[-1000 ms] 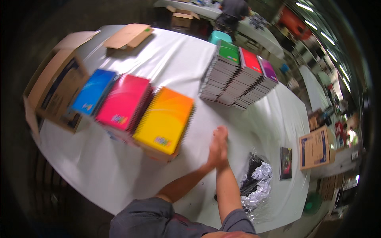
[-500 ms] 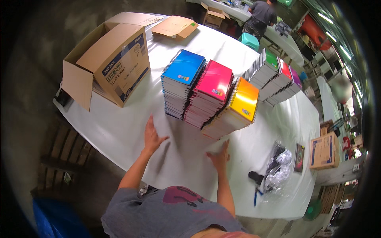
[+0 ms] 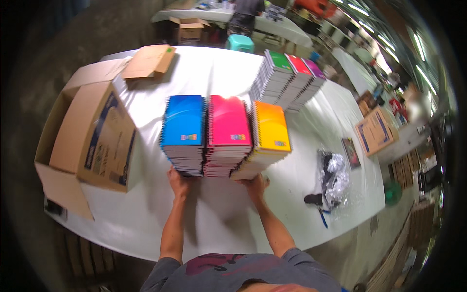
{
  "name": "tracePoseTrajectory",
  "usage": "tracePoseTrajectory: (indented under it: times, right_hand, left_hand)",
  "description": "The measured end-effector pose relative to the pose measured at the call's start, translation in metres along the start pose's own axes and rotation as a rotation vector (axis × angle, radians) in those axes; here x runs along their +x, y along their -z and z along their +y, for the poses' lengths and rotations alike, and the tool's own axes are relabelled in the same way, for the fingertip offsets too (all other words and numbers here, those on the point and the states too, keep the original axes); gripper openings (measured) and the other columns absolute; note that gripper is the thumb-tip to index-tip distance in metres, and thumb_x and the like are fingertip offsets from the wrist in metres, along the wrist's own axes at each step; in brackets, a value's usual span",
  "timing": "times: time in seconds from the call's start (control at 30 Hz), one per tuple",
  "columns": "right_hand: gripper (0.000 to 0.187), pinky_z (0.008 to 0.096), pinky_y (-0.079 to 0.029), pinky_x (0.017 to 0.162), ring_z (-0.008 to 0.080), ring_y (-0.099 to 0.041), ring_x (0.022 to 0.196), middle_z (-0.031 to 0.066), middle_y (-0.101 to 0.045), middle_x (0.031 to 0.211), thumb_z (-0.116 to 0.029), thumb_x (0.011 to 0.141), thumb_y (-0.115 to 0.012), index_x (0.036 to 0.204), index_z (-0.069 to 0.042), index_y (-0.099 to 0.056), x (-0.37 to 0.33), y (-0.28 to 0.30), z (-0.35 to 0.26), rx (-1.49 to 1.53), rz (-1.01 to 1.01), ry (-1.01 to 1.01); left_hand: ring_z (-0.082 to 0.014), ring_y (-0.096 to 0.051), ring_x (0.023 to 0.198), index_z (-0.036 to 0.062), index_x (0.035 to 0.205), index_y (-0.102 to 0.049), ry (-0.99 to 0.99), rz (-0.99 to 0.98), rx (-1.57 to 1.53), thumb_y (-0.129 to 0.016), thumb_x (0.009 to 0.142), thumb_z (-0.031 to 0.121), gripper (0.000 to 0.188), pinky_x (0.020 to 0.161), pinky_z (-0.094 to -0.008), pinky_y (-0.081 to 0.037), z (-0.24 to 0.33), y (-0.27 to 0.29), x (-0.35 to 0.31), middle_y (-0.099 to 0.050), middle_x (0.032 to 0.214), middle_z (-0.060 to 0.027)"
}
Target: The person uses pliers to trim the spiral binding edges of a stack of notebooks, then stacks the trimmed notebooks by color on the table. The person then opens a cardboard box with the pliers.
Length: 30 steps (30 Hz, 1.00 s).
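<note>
Both hands against three stacks of notebooks on a white table

At the far left an open cardboard box (image 3: 85, 146) lies on its side at the edge of the white table (image 3: 214, 219), with a flat piece of cardboard (image 3: 148, 61) behind it. Next come three stacks of spiral notebooks standing side by side and touching: a blue stack (image 3: 182, 131), a pink stack (image 3: 228, 134) and an orange stack (image 3: 267, 136) that leans a little to the right. The left hand (image 3: 179, 182) presses against the near end of the blue stack, fingers spread flat on it, not wrapped around anything. The right hand (image 3: 255, 186) does the same at the near end of the orange stack, fingers open against its lower edge. Behind and to the right is a second row of notebooks (image 3: 287, 78) with green, red and purple covers. Further right lies a crumpled clear plastic bag (image 3: 333, 177), with a dark tool (image 3: 316, 200) just beside it
</note>
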State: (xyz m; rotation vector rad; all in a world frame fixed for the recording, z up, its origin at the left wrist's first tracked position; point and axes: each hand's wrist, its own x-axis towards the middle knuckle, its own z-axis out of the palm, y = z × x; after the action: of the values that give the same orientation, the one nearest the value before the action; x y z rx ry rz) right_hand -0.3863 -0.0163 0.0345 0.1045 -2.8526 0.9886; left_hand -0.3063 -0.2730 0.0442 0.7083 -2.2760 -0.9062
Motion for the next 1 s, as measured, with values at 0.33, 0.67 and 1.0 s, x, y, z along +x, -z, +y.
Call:
tracePoseTrajectory:
  times: [0.33, 0.67, 1.0]
  right_hand:
    - [0.062, 0.0525, -0.018, 0.099, 0.0276, -0.056, 0.105, 0.0102, -0.066, 0.1, -0.039, 0.057, -0.083, 0.104, -0.008, -0.056, 0.099, -0.02, -0.005, 0.133, -0.106, 0.063]
    - [0.082, 0.0534, -0.018, 0.097, 0.0268, -0.039, 0.124, 0.0084, -0.051, 0.128, -0.042, 0.06, -0.079, 0.127, -0.01, -0.044, 0.203, -0.048, -0.033, 0.026, -0.086, 0.115]
    - [0.082, 0.0468, -0.031, 0.088, 0.0283, -0.047, 0.111, 0.0076, -0.053, 0.114, -0.032, 0.052, -0.084, 0.119, -0.008, -0.045, 0.262, -0.084, -0.064, 0.075, 0.254, -0.1]
  left_hand:
    - [-0.0368, -0.048, 0.097, 0.0005, 0.113, -0.045, 0.057, 0.058, 0.075, -0.086, 0.043, 0.03, 0.086, 0.086, -0.0447, -0.04, 0.013, -0.043, 0.053, -0.056, 0.103, -0.0142]
    - [-0.0381, -0.048, 0.098, -0.0009, 0.118, -0.044, -0.029, 0.138, 0.128, -0.085, 0.046, 0.028, 0.088, 0.088, -0.0434, -0.04, -0.007, -0.112, 0.145, -0.053, 0.109, -0.0156]
    - [-0.0397, -0.053, 0.094, 0.0009, 0.111, -0.045, -0.037, 0.094, 0.11, -0.087, 0.045, 0.032, 0.084, 0.082, -0.0455, -0.044, 0.002, -0.162, 0.244, -0.058, 0.1, -0.0169]
